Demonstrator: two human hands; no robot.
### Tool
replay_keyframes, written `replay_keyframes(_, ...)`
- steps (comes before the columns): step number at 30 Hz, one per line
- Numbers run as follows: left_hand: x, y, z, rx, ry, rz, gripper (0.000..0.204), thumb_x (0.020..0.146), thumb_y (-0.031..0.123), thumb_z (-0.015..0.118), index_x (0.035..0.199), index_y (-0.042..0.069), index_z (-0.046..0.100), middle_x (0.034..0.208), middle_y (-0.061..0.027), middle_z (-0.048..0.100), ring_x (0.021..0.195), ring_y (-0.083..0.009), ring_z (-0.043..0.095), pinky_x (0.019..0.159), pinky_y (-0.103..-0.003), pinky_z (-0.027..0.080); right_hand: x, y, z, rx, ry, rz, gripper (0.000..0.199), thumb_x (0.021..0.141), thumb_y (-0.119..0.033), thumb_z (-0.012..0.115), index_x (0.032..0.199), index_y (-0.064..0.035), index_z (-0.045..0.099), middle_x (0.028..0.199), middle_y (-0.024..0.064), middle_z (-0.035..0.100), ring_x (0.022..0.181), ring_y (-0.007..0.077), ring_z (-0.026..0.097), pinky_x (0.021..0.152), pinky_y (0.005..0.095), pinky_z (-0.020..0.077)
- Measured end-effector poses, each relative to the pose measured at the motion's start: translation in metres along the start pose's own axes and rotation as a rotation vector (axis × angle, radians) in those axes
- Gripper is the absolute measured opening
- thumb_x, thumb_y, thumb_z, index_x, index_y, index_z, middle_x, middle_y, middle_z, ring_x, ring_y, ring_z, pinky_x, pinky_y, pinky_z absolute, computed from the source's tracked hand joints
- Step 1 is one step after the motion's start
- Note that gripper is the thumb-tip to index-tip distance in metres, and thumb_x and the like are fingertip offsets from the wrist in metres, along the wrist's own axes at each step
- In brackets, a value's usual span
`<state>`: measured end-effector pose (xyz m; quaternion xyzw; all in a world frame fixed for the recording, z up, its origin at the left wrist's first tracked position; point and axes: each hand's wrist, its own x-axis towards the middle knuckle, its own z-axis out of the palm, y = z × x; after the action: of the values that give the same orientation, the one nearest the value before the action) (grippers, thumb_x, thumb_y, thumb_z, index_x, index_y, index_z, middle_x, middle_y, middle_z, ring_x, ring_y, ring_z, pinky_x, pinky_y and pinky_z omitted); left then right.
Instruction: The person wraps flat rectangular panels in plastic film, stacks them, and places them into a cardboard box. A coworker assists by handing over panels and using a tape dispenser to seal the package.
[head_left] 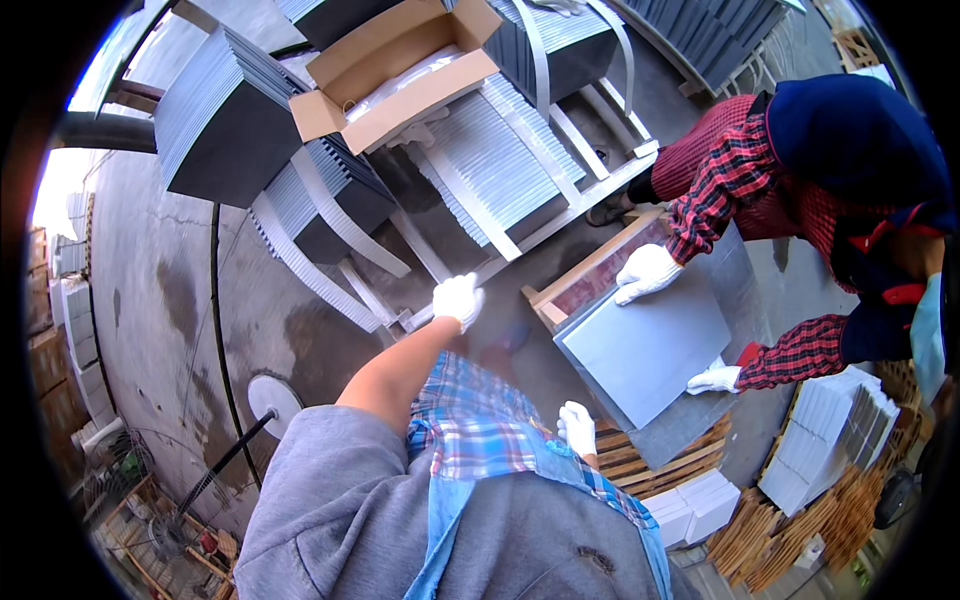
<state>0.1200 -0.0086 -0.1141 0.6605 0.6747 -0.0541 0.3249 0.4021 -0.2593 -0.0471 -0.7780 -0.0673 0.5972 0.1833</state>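
Note:
My left hand (458, 298), in a white glove, is stretched forward with fingers curled, close to the end of a strapped bundle of grey tiles (495, 165); it holds nothing that I can see. Lower down, near my apron, my right hand (576, 427) in a white glove hangs beside the wooden pallet (640, 470), loosely closed and empty. A grey square tile (645, 345) lies on a stack on that pallet. A co-worker in a red plaid shirt holds this tile with two white-gloved hands (645, 272), one at its far edge, one at its right corner.
An open cardboard box (395, 70) rests on tile bundles at the back. More strapped dark tile stacks (225, 125) stand to the left. White blocks (700, 505) and stacked light tiles (825, 430) lie at the right. A black cable (215, 330) runs over the stained concrete floor.

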Motion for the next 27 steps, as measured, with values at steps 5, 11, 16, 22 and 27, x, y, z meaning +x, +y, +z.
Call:
replay_keyframes(5,0.061,0.054,0.005,0.061,0.210,0.176,0.022,0.089,0.025,0.057,0.101,0.007,0.060,0.089,-0.0169,0.068,0.088,-0.0373,0.066,0.076,-0.051,0.050,-0.021,-0.008,0.017,-0.019,0.030,-0.012,0.036,0.095,-0.020,0.066,0.128,-0.0062,0.062,0.093,0.0051,0.066,0.079,0.0121,0.061,0.069,0.0287,0.0513)
replay_keyframes(11,0.114,0.077,0.021,0.030,0.315,0.167,0.022,0.083,0.022,0.063,0.096,0.004,0.061,0.088,-0.0191,0.067,0.084,-0.0372,0.066,0.074,-0.050,0.052,-0.018,0.039,0.005,0.079,-0.002,0.095,0.035,0.095,-0.019,0.066,0.125,-0.0024,0.062,0.091,0.0029,0.064,0.076,0.0102,0.057,0.065,0.0261,0.0472)
replay_keyframes(16,0.137,0.088,0.027,0.033,0.289,0.081,0.020,0.080,0.019,0.063,0.092,0.003,0.063,0.088,-0.0196,0.067,0.084,-0.0366,0.067,0.074,-0.047,0.053,-0.028,0.044,0.004,0.020,0.034,0.130,0.037,0.094,-0.019,0.066,0.127,-0.0015,0.062,0.094,0.0040,0.066,0.079,0.0098,0.058,0.068,0.0262,0.0476)
replay_keyframes(22,0.141,0.086,0.038,0.097,0.342,0.076,0.016,0.081,0.011,0.058,0.094,0.003,0.061,0.090,-0.0176,0.066,0.088,-0.0336,0.064,0.079,-0.045,0.049,-0.022,0.040,0.003,-0.013,0.017,0.141,0.038,0.095,-0.021,0.065,0.127,-0.0001,0.062,0.095,0.0053,0.066,0.081,0.0098,0.058,0.070,0.0266,0.0483)
replay_keyframes(27,0.137,0.081,0.050,0.094,0.448,0.118,0.016,0.081,0.009,0.056,0.096,0.002,0.058,0.088,-0.0171,0.063,0.086,-0.0338,0.061,0.079,-0.047,0.046,-0.007,0.039,-0.001,-0.068,0.049,0.147,0.032,0.094,-0.017,0.067,0.125,-0.0083,0.063,0.082,0.0038,0.063,0.068,0.0105,0.056,0.057,0.0256,0.0449)
